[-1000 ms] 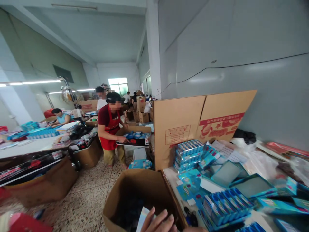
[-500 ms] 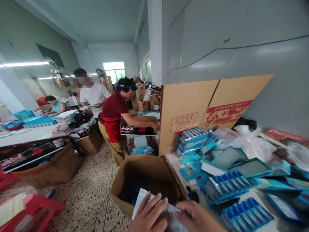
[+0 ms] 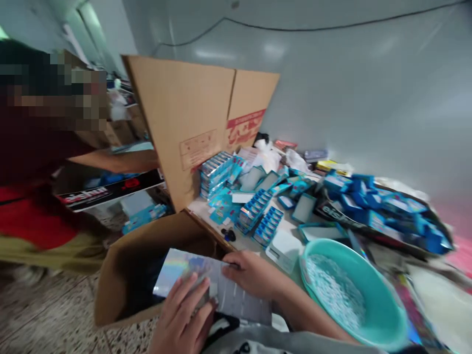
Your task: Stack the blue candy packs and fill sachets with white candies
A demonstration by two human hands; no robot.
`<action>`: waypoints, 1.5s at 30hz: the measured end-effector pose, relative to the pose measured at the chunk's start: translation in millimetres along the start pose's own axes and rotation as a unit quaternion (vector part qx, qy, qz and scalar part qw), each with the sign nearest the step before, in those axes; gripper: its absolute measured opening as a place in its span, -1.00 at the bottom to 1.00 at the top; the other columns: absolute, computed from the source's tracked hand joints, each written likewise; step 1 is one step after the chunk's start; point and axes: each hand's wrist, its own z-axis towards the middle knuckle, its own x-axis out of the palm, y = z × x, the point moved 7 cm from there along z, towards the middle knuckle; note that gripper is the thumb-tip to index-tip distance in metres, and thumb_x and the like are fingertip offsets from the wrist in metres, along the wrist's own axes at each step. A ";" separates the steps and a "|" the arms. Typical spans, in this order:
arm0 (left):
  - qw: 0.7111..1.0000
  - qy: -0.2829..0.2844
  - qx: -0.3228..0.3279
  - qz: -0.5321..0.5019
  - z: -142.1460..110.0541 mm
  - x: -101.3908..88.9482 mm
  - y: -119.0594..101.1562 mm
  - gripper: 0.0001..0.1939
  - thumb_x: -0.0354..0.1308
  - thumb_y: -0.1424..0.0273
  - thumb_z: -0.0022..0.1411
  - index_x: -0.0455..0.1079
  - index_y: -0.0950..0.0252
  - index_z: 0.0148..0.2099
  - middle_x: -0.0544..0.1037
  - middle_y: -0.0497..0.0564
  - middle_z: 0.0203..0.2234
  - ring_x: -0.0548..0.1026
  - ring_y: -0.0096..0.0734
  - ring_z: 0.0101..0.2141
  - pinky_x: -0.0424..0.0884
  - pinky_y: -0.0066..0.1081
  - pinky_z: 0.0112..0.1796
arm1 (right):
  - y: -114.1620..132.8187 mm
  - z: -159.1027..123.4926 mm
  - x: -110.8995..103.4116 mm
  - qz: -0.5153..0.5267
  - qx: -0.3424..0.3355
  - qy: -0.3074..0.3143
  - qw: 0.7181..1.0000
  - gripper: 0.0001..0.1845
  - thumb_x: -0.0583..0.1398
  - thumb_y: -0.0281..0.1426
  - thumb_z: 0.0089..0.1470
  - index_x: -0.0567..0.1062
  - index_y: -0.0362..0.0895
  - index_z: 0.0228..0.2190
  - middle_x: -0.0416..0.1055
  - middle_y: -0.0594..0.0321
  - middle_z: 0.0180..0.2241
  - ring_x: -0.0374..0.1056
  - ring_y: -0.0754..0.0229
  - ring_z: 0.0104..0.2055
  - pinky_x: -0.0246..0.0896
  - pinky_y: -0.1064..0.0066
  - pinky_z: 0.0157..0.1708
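Note:
A flat, shiny silvery pack point(image 3: 173, 268) with a rainbow sheen and a clear plastic part lies across my lap, close to the cardboard box. My left hand point(image 3: 184, 309) presses over its near left side, fingers on top and thumb hidden. Gripping its upper right edge is my right hand point(image 3: 250, 275), thumb on top. Beyond and below the pack, the open cardboard box point(image 3: 110, 290) shows a dark inside; its contents are hard to make out. On the table at right stand blue boxed packs point(image 3: 254, 206) in rows, with a second row point(image 3: 268, 226) beside them.
A turquoise basin point(image 3: 391, 314) of small clear-white pieces sits at my right. Behind it a black carton point(image 3: 332, 211) holds blue boxes. A tall cardboard sheet point(image 3: 177, 108) stands upright at the table's end. At left, a person in red point(image 3: 33, 211) reaches over another carton.
My view has swung right and down, bringing the basin and the carton of blue boxes in. Both hands still hold the pack. The person in red appears nearer, at the left edge.

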 end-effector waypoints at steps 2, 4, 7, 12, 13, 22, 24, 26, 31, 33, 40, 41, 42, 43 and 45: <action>0.997 -0.008 -0.011 -0.075 8.1 10.0 4.0 -0.72 0.22 0.64 0.17 0.53 0.24 -0.11 0.59 0.10 -0.03 0.31 -0.23 0.25 0.15 -0.23 0.31 | -19.6 -6.4 -13.9 0.013 0.027 -0.049 0.998 -0.74 0.11 -0.28 0.19 0.35 -0.11 -0.50 0.25 0.39 -0.53 0.13 0.32 -0.47 -0.13 0.45 -0.51; 0.972 -0.034 -0.118 -0.201 19.9 24.6 18.6 -0.74 0.19 0.63 0.21 0.48 0.22 -0.11 0.60 0.04 -0.09 0.49 -0.33 0.10 0.39 -0.35 0.16 | -53.1 -18.0 -36.0 0.030 0.058 -0.116 0.991 -0.72 0.07 -0.25 0.19 0.33 -0.11 -0.51 0.23 0.38 -0.53 0.11 0.31 -0.47 -0.12 0.45 -0.51; 0.845 -0.138 -0.366 -0.365 29.4 60.6 48.0 -0.89 0.21 0.52 0.26 0.40 0.23 -0.19 0.61 -0.05 -0.26 0.65 -0.42 -0.21 0.59 -0.48 -0.15 | -129.1 -53.5 -83.1 0.049 0.132 -0.246 0.959 -0.68 0.05 -0.18 0.15 0.30 -0.10 -0.53 0.19 0.36 -0.56 0.08 0.28 -0.50 -0.09 0.45 -0.53; 0.688 -0.134 -0.532 -0.475 53.1 150.7 55.0 -0.69 0.42 0.31 0.07 0.38 0.26 -0.22 0.62 -0.05 -0.33 0.65 -0.36 -0.26 0.59 -0.44 -0.17 | -275.7 -136.3 -144.3 0.048 0.301 -0.417 0.856 -0.58 0.02 -0.08 0.11 0.45 -0.16 -0.36 0.40 0.20 -0.48 0.29 0.14 -0.48 0.12 0.40 -0.53; 0.677 -0.117 -0.542 -0.483 58.8 167.2 53.5 -0.66 0.43 0.29 0.05 0.38 0.26 -0.21 0.62 -0.04 -0.33 0.65 -0.36 -0.26 0.58 -0.43 -0.18 | -299.4 -146.1 -149.2 0.044 0.323 -0.430 0.842 -0.57 0.01 -0.12 0.12 0.47 -0.20 -0.28 0.45 0.12 -0.42 0.36 0.09 -0.42 0.19 0.37 -0.49; 0.714 -0.075 -0.556 -0.419 108.5 233.7 45.7 -0.60 0.43 0.22 0.03 0.39 0.28 -0.16 0.60 0.02 -0.22 0.62 -0.32 -0.21 0.53 -0.35 -0.12 | -306.7 -107.1 -176.9 -0.056 0.258 -0.463 0.846 -0.41 0.09 -0.44 0.15 0.28 -0.27 0.22 0.15 -0.22 0.29 0.06 -0.16 0.33 -0.04 -0.02 0.27; 0.718 -0.063 -0.560 -0.409 116.3 240.9 50.4 -0.59 0.44 0.23 0.03 0.40 0.28 -0.15 0.60 0.00 -0.25 0.61 -0.35 -0.23 0.51 -0.40 -0.16 | -261.6 -74.9 -173.9 0.050 0.127 -0.407 0.903 -0.53 0.08 -0.28 0.26 0.37 -0.19 0.14 0.38 -0.07 0.13 0.29 -0.04 0.17 0.14 0.09 0.19; 0.714 -0.045 -0.560 -0.418 123.6 249.9 58.1 -0.57 0.44 0.23 0.03 0.40 0.28 -0.12 0.59 -0.01 -0.27 0.59 -0.38 -0.24 0.50 -0.44 -0.18 | -222.0 -41.5 -162.4 0.194 0.055 -0.299 0.933 -0.52 0.12 -0.14 0.26 0.41 -0.11 0.11 0.48 0.05 0.01 0.41 0.04 0.01 0.30 0.19 0.03; 0.722 0.060 -0.537 -0.432 145.9 272.7 82.9 -0.43 0.42 0.20 0.04 0.34 0.29 0.04 0.58 0.04 -0.23 0.59 -0.34 -0.22 0.49 -0.43 -0.21 | -175.6 21.6 -166.5 0.308 -0.006 -0.280 0.909 -0.43 0.26 -0.11 0.14 0.42 -0.14 0.09 0.50 0.10 -0.07 0.41 0.08 -0.06 0.31 0.24 -0.06; 0.730 0.124 -0.507 -0.440 156.4 280.0 90.3 -0.33 0.39 0.22 0.07 0.25 0.25 0.17 0.59 0.04 -0.24 0.61 -0.31 -0.24 0.51 -0.40 -0.24 | -169.2 41.9 -174.7 0.268 -0.026 -0.290 0.918 -0.47 0.31 -0.18 0.09 0.47 -0.14 0.05 0.51 0.14 -0.13 0.42 0.10 -0.10 0.29 0.28 -0.08; 0.699 0.266 -0.449 -0.489 172.3 301.6 114.2 -0.19 0.33 0.29 0.13 0.03 0.18 0.34 0.57 0.04 -0.17 0.61 -0.34 -0.26 0.50 -0.36 -0.20 | -165.8 85.2 -183.1 0.163 0.028 -0.271 0.948 -0.87 0.28 -0.48 0.03 0.66 -0.08 -0.38 0.51 0.28 -0.42 0.35 0.22 -0.37 0.18 0.42 -0.35; 0.695 0.267 -0.457 -0.488 170.7 305.7 120.0 -0.18 0.33 0.27 0.12 0.03 0.18 0.34 0.55 0.05 -0.14 0.60 -0.38 -0.30 0.49 -0.39 -0.26 | -169.0 87.4 -183.1 0.170 0.041 -0.293 0.940 -0.87 0.27 -0.47 0.03 0.66 -0.08 -0.40 0.51 0.28 -0.43 0.35 0.22 -0.39 0.17 0.42 -0.37; 0.689 0.270 -0.465 -0.486 167.8 310.5 125.8 -0.18 0.33 0.26 0.12 0.04 0.18 0.33 0.53 0.07 -0.10 0.57 -0.42 -0.34 0.47 -0.42 -0.32 | -173.2 89.2 -182.0 0.182 0.057 -0.315 0.930 -0.88 0.27 -0.45 0.03 0.65 -0.08 -0.41 0.51 0.29 -0.45 0.34 0.23 -0.40 0.16 0.42 -0.38; 0.682 0.280 -0.470 -0.485 163.9 316.2 131.1 -0.20 0.33 0.24 0.11 0.06 0.19 0.32 0.52 0.08 -0.08 0.55 -0.44 -0.37 0.45 -0.44 -0.37 | -178.5 90.6 -179.9 0.200 0.076 -0.337 0.917 -0.89 0.26 -0.42 0.04 0.65 -0.09 -0.42 0.50 0.29 -0.47 0.33 0.23 -0.43 0.15 0.42 -0.41; 0.670 0.322 -0.457 -0.489 156.0 328.8 139.1 -0.34 0.31 0.21 0.13 0.23 0.26 0.22 0.53 0.08 -0.12 0.53 -0.41 -0.35 0.43 -0.42 -0.36 | -189.3 92.3 -174.2 0.247 0.111 -0.378 0.885 -0.87 0.27 -0.34 0.02 0.62 -0.12 -0.44 0.49 0.28 -0.51 0.31 0.22 -0.46 0.15 0.42 -0.44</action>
